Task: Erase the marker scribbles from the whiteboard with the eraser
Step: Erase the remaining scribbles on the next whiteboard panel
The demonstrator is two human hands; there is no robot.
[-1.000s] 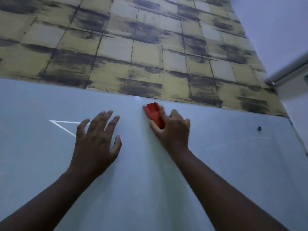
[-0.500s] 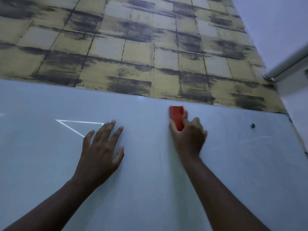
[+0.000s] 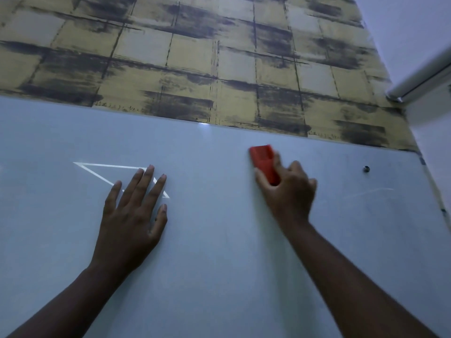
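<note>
- Red eraser (image 3: 264, 163) has slid toward 3 o'clock since a second ago, right hand (image 3: 289, 191) clamped around it, pressed on the whiteboard (image 3: 219, 240).
- Left hand (image 3: 133, 215) lies flat, fingers apart, covering part of the white triangle (image 3: 97, 170).
- No words to read.

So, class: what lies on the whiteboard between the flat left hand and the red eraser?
Nothing: the head view shows bare whiteboard between left hand and eraser.

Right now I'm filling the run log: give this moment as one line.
right hand: grips red eraser on whiteboard | left hand: flat on board, over white triangle | faint streak right
</note>
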